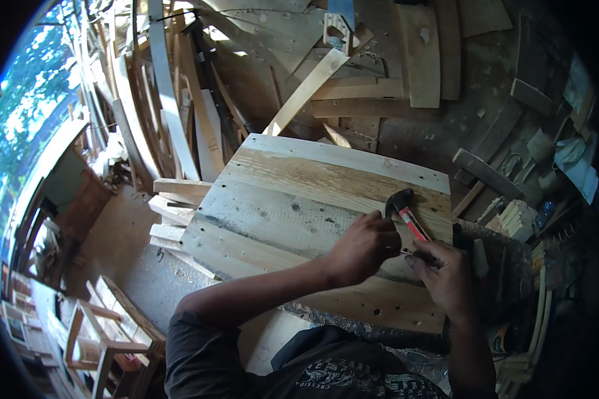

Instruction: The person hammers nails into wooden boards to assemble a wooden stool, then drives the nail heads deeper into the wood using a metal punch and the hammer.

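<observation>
A panel of joined wooden planks [279,206] lies before me, with small dark holes or nail marks along its planks. Over its right part, my left hand [366,246] is closed in a loose fist; what it holds, if anything, is hidden. A claw hammer [414,223] with a black head and a red handle is just right of that fist. Its handle runs into my right hand [442,269], which is closed around its hidden lower end. The thumb and forefinger of that hand come together at a thin, nail-like piece close to the left fist.
Long boards and offcuts [173,100] lean in a dense stack at the back left. A handsaw [338,33] lies beyond the panel near a pale board [309,90]. Stacked wood strips [173,209] stick out at the panel's left. A small wooden frame [103,339] stands lower left.
</observation>
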